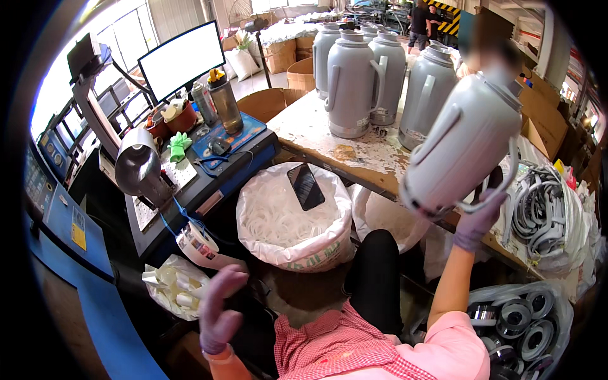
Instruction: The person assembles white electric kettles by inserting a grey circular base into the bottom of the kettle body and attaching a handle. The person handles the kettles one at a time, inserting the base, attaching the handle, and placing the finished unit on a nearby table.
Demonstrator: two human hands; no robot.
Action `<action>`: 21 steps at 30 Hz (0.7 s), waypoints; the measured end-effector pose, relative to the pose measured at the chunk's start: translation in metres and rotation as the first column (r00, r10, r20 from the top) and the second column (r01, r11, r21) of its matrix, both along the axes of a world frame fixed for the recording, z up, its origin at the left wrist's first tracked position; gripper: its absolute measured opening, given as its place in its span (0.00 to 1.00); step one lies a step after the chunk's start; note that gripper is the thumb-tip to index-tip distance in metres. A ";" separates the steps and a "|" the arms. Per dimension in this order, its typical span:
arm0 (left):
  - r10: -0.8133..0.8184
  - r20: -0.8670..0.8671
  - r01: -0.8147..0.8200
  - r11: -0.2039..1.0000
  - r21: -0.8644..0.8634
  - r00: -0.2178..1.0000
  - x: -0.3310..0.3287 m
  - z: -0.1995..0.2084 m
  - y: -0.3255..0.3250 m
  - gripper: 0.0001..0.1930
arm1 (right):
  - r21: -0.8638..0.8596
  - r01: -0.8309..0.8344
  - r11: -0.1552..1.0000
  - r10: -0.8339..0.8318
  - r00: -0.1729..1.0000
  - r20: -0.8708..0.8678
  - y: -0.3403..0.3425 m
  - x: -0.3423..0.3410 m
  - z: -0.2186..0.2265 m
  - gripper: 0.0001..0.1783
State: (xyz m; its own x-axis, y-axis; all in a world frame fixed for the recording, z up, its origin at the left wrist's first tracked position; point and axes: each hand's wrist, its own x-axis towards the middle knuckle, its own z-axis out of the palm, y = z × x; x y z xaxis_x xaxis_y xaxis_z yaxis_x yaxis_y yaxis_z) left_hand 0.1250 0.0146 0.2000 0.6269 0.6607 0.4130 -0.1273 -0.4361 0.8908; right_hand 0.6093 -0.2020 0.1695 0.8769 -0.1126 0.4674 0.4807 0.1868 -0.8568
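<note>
A grey thermos flask (461, 142) hangs tilted in the air at the right, its base toward the lower left. Its handle is in my right hand (476, 223), which wears a purple glove. My left hand (221, 310), gloved likewise, is raised at the lower left with thumb and fingers apart and nothing in it. Nearest to it are a white roll of labels (201, 246) and a small bag of white pieces (177, 288). Several more grey flasks (351, 82) stand upright on the worn table (301, 126) behind the held one.
A white sack (342, 237) of clear rings carries a dark phone (306, 187). Grey handles (538, 209) are bundled at the right, above a bag of round metal-rimmed parts (522, 323). Left, a bench holds a monitor (183, 60), a bottle (225, 104) and a metal-shaded lamp (139, 166).
</note>
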 end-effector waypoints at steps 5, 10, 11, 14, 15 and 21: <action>0.436 0.119 -0.414 0.894 -0.170 0.892 -0.053 -0.029 0.027 0.29 | -0.173 0.142 0.975 -0.050 0.893 0.448 0.072 0.058 -0.028 0.16; 0.581 0.077 -0.534 0.786 -0.313 0.810 -0.087 -0.043 0.020 0.28 | -0.261 0.193 0.946 -0.037 0.863 0.504 0.118 0.097 -0.037 0.12; 0.598 0.059 -0.555 0.773 -0.308 0.800 -0.090 -0.043 0.019 0.28 | -0.266 0.250 0.931 -0.064 0.829 0.555 0.124 0.116 -0.042 0.12; 0.615 -0.013 -0.591 0.751 -0.295 0.788 -0.098 -0.041 0.016 0.28 | -0.356 0.430 0.829 -0.133 0.771 0.623 0.136 0.164 -0.049 0.14; 0.614 -0.040 -0.597 0.748 -0.289 0.789 -0.099 -0.039 0.017 0.28 | -0.386 0.371 0.845 -0.100 0.817 0.567 0.139 0.180 -0.046 0.16; 0.574 -0.231 -0.618 0.729 -0.294 0.786 -0.117 -0.048 0.027 0.30 | -0.531 -0.399 0.747 0.398 0.909 -0.124 0.103 0.171 -0.005 0.29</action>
State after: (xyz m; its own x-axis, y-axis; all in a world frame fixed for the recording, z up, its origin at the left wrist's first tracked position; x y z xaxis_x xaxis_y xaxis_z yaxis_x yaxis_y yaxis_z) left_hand 0.0082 0.0412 0.1517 0.0840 0.9955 0.0439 0.1691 -0.0576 0.9839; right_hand 0.7803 -0.0989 0.1641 0.7868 0.5135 0.3424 0.4637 -0.1258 -0.8770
